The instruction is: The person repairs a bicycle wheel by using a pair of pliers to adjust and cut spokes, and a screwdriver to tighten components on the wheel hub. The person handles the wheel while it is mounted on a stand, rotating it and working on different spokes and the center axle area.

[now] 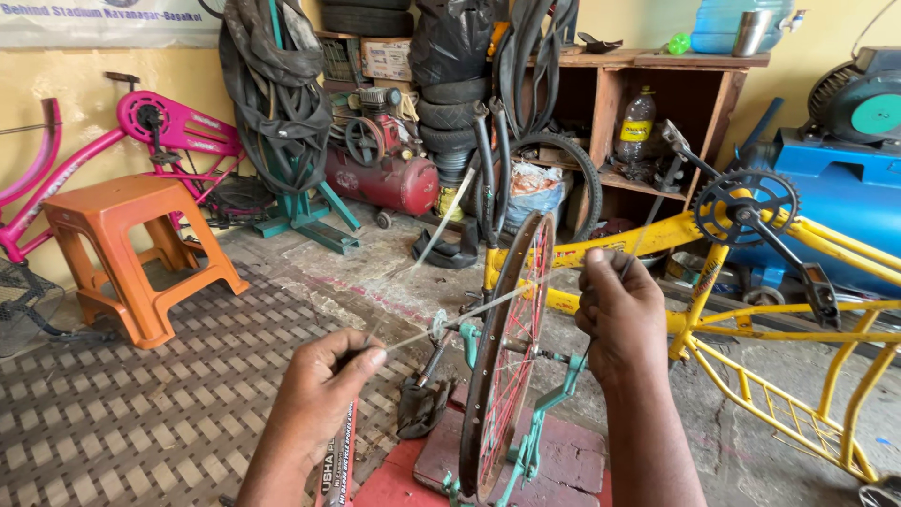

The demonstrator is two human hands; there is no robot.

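The left hand (pixel 324 399) is closed around the near ends of a bundle of thin steel spokes (pixel 474 310), pinching them between thumb and fingers, with a narrow printed packet (pixel 340 460) hanging just below the fist. The right hand (pixel 619 314) is closed too, its fingertips nipping the far end of one spoke above the rim. Between the hands stands the bicycle wheel (pixel 507 357), upright in a green truing stand (pixel 540 427) that sits on a red base on the floor. The spokes are long and springy, so I judge that a loose pinch at either end could let one whip free and flick toward the face or drop into the red spokes already laced. Threading at a slant might also scratch the rim or bend the spoke. The stand looks light; a sideways tug could tip it. Just to the right lies an upturned yellow bicycle frame (pixel 713 319) with its chainring (pixel 746 207) teeth near the right forearm, a likely snag
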